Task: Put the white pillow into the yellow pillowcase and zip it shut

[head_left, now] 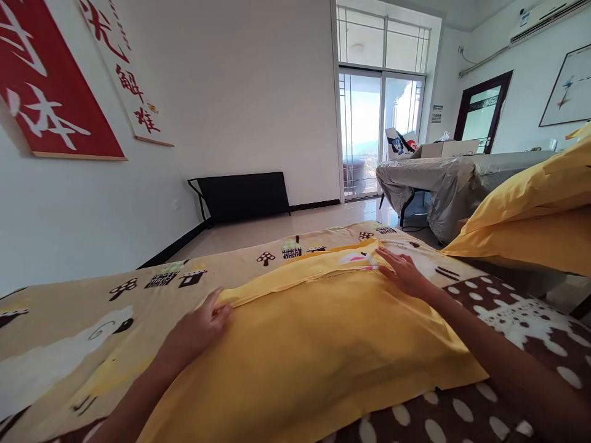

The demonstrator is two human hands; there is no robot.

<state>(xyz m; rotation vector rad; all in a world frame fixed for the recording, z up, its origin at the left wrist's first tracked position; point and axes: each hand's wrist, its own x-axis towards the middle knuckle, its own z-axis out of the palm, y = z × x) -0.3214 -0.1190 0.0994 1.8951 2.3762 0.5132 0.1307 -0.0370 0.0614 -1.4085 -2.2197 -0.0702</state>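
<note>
A plump yellow pillow in a pillowcase (318, 344) lies on the patterned blanket in front of me. Along its far side runs a folded flap (295, 277), with a small printed picture near the right end. My left hand (203, 320) is at the flap's left corner, fingers curled together on the cloth. Over at the right corner, my right hand (404, 272) rests with its fingers stretched out on the flap, thumb a little apart. The undersides of both hands are hidden.
The blanket (184, 326) has mushrooms, animals and dots. More yellow bedding (530, 215) is piled at the right. Beyond stands a plastic-covered table (425, 175) with boxes. A black folded frame (244, 195) leans on the wall near sliding glass doors (362, 129).
</note>
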